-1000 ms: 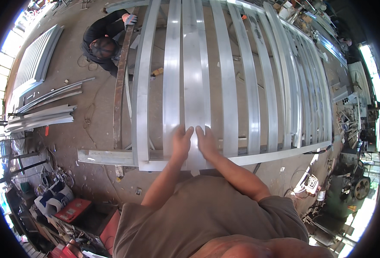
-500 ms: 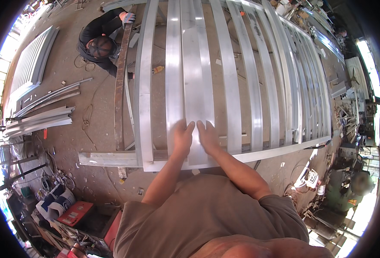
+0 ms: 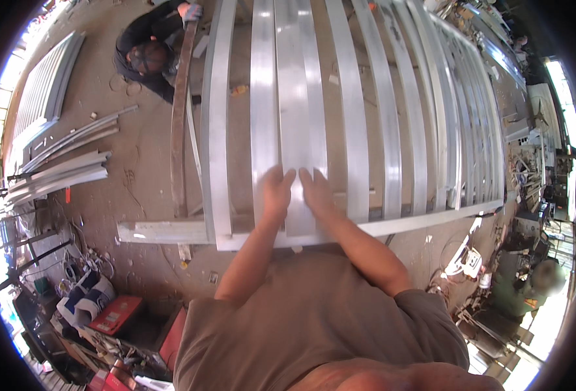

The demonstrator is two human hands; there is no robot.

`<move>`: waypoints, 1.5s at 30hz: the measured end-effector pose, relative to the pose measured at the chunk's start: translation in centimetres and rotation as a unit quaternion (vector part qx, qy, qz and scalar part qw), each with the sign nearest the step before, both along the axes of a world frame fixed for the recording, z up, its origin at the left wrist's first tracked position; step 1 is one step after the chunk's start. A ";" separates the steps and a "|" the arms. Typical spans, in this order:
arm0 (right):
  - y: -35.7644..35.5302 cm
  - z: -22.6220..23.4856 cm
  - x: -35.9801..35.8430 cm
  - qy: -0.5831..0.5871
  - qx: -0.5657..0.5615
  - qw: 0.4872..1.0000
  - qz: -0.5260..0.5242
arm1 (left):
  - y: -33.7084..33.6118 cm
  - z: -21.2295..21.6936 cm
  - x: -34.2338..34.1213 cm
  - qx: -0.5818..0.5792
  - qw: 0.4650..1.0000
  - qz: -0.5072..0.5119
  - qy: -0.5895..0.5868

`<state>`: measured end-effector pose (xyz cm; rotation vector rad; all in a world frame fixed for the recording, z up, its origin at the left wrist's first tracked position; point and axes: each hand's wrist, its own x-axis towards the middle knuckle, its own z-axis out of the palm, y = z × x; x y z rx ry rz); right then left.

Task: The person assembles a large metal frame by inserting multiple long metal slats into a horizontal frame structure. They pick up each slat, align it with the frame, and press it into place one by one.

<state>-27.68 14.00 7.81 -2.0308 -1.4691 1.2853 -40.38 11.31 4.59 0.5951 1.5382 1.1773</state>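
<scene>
At the far left, a stack of loose metal profiles [image 3: 60, 171] lies on the concrete floor [image 3: 141, 150]. Further in, a crouching person [image 3: 148, 55] in dark clothes grips the far end of a rusty brown bar [image 3: 180, 124] with a gloved hand. Next comes the long metal frame [image 3: 431, 130], its pale slats running away from the viewer and joined by a cross rail at the near end. In the middle lies a wide aluminium strip [image 3: 294, 111], flat, smooth and brightly reflective, with straight parallel edges, resting lengthwise on the frame between two slats. The left hand [image 3: 277, 189] and the right hand [image 3: 315, 190] lie flat on its near end, palms down, fingers spread, side by side and nearly touching, clasping nothing. At the right, cluttered machinery [image 3: 529, 150] stands by the wall.
</scene>
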 end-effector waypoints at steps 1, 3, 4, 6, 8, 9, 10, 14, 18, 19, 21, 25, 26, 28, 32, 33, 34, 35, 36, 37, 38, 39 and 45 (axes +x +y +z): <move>-0.3 -0.8 0.3 -0.001 -0.016 1.000 -0.007 | -0.1 -0.2 -0.1 -0.013 1.000 -0.013 -0.009; -0.7 -2.3 2.1 0.099 0.018 0.994 0.050 | 0.0 -0.8 -0.5 -0.015 0.998 -0.039 0.045; -1.6 -3.0 3.1 0.088 0.007 0.994 0.067 | 0.0 -1.1 -0.2 0.006 0.997 -0.019 0.070; -2.8 -3.7 4.9 0.084 -0.021 0.992 0.096 | -0.1 -1.6 -0.4 0.037 0.998 -0.012 -0.046; -5.0 -3.3 6.4 0.127 -0.093 0.981 0.114 | 0.0 -1.8 -0.4 0.038 0.997 -0.011 -0.062; -5.1 -3.2 6.6 0.107 -0.087 0.983 0.118 | -0.1 -1.7 -0.4 0.023 0.999 -0.028 -0.014; -5.4 -3.1 6.7 0.087 -0.098 0.983 0.126 | 0.3 -1.7 -0.7 0.002 0.998 -0.048 0.031; -5.9 -3.3 5.7 0.097 -0.084 0.985 0.113 | 0.6 -1.5 -2.3 -0.048 0.947 -0.187 0.256; -6.2 -5.1 4.8 0.054 -0.061 0.992 0.091 | -1.8 -2.2 -3.2 -0.014 0.921 -0.225 0.317; -6.3 -5.5 4.8 0.048 -0.049 0.992 0.102 | -2.6 -2.4 -3.4 -0.003 0.917 -0.237 0.320; -6.4 -6.1 4.9 0.037 -0.026 0.992 0.116 | -4.0 -2.8 -3.5 0.003 0.910 -0.256 0.327; -6.2 -6.1 4.7 0.015 -0.025 0.993 0.112 | -5.2 -3.3 -3.4 0.021 0.915 -0.243 0.322; -6.0 -5.9 4.7 0.001 -0.005 0.992 0.122 | -5.2 -3.4 -3.3 0.022 0.915 -0.238 0.324; -5.8 -5.4 4.5 0.000 -0.006 0.992 0.125 | -5.0 -3.5 -3.2 0.006 0.916 -0.239 0.323; -4.8 -3.9 4.5 -0.045 -0.014 0.986 0.157 | -5.1 -3.6 -2.9 0.015 0.921 -0.221 0.321; -4.6 -3.6 4.5 -0.082 0.001 0.981 0.179 | -5.2 -3.7 -2.9 0.024 0.920 -0.220 0.325; -4.0 -3.3 4.6 -0.108 -0.006 0.971 0.213 | -5.2 -3.7 -2.8 0.030 0.918 -0.220 0.330; -3.3 -3.0 4.8 -0.134 -0.013 0.960 0.246 | -5.3 -3.8 -2.7 0.031 0.916 -0.221 0.333; -3.0 -2.9 4.7 -0.158 0.002 0.949 0.274 | -5.3 -3.8 -2.7 0.030 0.918 -0.217 0.331; -2.8 -2.8 4.6 -0.158 -0.008 0.946 0.284 | -5.3 -3.8 -2.6 0.025 0.920 -0.215 0.327; -2.6 -2.8 4.5 -0.156 0.004 0.944 0.290 | -5.3 -3.8 -2.6 0.017 0.922 -0.214 0.321; -2.5 -2.9 4.4 -0.155 0.017 0.942 0.296 | -5.2 -3.8 -2.6 0.018 0.924 -0.210 0.318; -2.5 -3.6 4.5 -0.120 0.020 0.950 0.287 | -5.3 -3.7 -2.7 0.008 0.928 -0.203 0.311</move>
